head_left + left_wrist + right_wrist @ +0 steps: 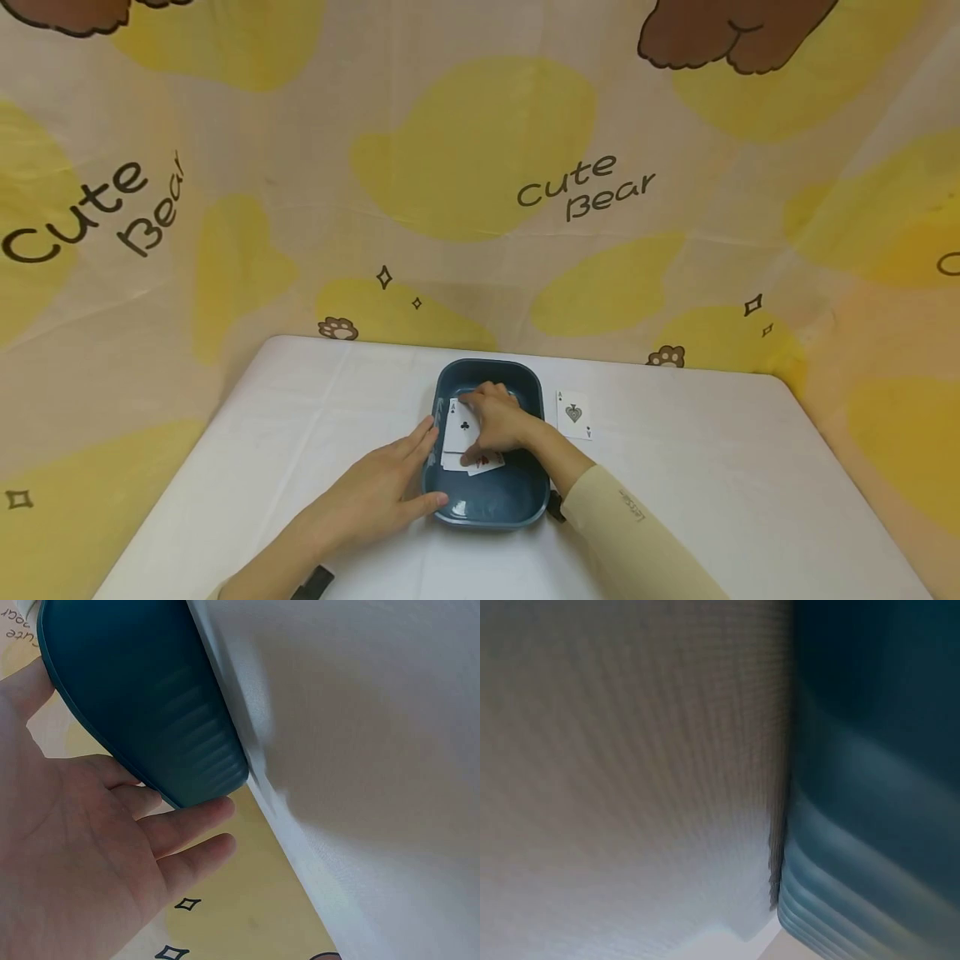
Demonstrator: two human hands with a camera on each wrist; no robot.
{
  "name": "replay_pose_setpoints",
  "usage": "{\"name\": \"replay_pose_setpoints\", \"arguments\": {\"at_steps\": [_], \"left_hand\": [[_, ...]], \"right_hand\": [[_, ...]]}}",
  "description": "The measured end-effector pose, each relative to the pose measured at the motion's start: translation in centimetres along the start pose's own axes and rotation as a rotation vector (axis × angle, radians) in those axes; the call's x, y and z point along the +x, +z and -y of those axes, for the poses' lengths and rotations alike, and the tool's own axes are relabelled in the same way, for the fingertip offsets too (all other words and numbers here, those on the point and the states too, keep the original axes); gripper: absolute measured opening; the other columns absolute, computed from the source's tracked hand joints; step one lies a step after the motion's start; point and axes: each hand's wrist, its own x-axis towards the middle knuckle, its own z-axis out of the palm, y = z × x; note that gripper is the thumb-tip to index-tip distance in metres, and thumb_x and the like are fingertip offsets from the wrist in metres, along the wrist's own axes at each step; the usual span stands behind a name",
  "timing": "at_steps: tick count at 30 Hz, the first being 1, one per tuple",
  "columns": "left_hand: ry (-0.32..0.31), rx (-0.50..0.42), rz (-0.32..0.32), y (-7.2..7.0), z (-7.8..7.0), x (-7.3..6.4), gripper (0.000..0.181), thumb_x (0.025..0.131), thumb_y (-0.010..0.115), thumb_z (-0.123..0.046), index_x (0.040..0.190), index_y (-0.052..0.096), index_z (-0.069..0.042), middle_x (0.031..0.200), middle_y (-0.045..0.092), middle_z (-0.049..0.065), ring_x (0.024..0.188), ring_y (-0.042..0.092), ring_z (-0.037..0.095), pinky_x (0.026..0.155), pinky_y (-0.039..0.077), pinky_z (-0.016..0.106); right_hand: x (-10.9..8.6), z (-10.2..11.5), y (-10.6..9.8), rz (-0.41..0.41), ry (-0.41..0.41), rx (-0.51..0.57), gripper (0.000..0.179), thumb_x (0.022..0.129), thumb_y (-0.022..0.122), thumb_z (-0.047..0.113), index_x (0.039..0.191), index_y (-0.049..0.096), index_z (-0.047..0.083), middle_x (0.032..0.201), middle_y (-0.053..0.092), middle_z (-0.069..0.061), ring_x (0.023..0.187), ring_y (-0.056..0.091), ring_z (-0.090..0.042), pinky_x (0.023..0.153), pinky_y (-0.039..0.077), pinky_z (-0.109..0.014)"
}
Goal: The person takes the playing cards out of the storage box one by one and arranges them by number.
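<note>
A dark blue-green rectangular tray point(491, 500) sits on the white table. Inside it my right hand point(501, 419) reaches over an ace of clubs point(461, 429), with fingertips at the card's top edge and the thumb near its lower edge. More playing cards point(486, 463) lie partly under that ace and the thumb, one with red marks. Against the tray's left side my left hand point(386, 477) rests with fairly straight fingers. The left wrist view shows the left hand point(97, 832) touching the tray's outer wall point(150, 705). No fingers appear in the right wrist view, only the tray's ribbed side point(877, 825).
An ace of spades point(573, 414) lies face up on the table point(712, 467), just right of the tray. Behind the table's far edge hangs a yellow and beige patterned cloth point(465, 167). A small black object point(556, 506) shows beside the tray's lower right corner.
</note>
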Motion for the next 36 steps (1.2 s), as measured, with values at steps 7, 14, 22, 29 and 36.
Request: {"name": "replay_pose_setpoints", "arguments": {"at_steps": [7,14,22,29,36], "left_hand": [[0.013,0.011,0.001,0.1,0.2,0.1,0.092,0.099,0.058,-0.065,0.165,0.031,-0.006,0.174,0.020,0.004,0.149,0.041,0.035,0.117,0.040,0.054],[0.004,0.008,0.007,0.0,0.0,0.1,0.092,0.100,0.060,-0.064,0.165,0.030,-0.007,0.174,0.018,0.003,0.150,0.040,0.035,0.117,0.039,0.055],[-0.013,0.013,0.009,0.2,0.1,0.2,0.092,0.099,0.061,-0.064,0.166,0.030,-0.008,0.174,0.019,0.003,0.150,0.041,0.035,0.117,0.040,0.055],[-0.011,0.019,0.004,0.3,0.1,0.3,0.092,0.099,0.061,-0.063,0.165,0.030,-0.007,0.174,0.019,0.003,0.149,0.041,0.034,0.117,0.040,0.054],[-0.006,0.014,0.003,0.0,0.0,0.2,0.092,0.099,0.062,-0.063,0.165,0.031,-0.007,0.174,0.019,0.003,0.148,0.042,0.036,0.116,0.041,0.055]], "right_hand": [[-0.2,0.1,-0.3,-0.025,-0.018,0.051,0.096,0.066,0.101,0.032,0.148,0.058,0.007,0.138,0.052,-0.018,0.119,0.046,-0.030,0.101,0.045,-0.050],[-0.3,0.0,-0.9,-0.056,-0.031,0.081,0.097,0.064,0.101,0.029,0.147,0.058,0.005,0.140,0.053,-0.016,0.119,0.046,-0.028,0.095,0.047,-0.042],[-1.0,0.4,-2.0,-0.071,-0.053,0.095,0.100,0.063,0.102,0.031,0.148,0.056,0.005,0.141,0.054,-0.018,0.119,0.045,-0.030,0.094,0.046,-0.045],[-1.6,0.3,-3.0,-0.081,-0.068,0.113,0.099,0.065,0.102,0.028,0.150,0.055,0.006,0.144,0.053,-0.018,0.123,0.044,-0.032,0.098,0.047,-0.049],[-2.5,0.0,-3.8,-0.101,-0.068,0.164,0.098,0.066,0.102,0.025,0.150,0.056,0.005,0.144,0.052,-0.018,0.127,0.044,-0.033,0.099,0.049,-0.052]]}}
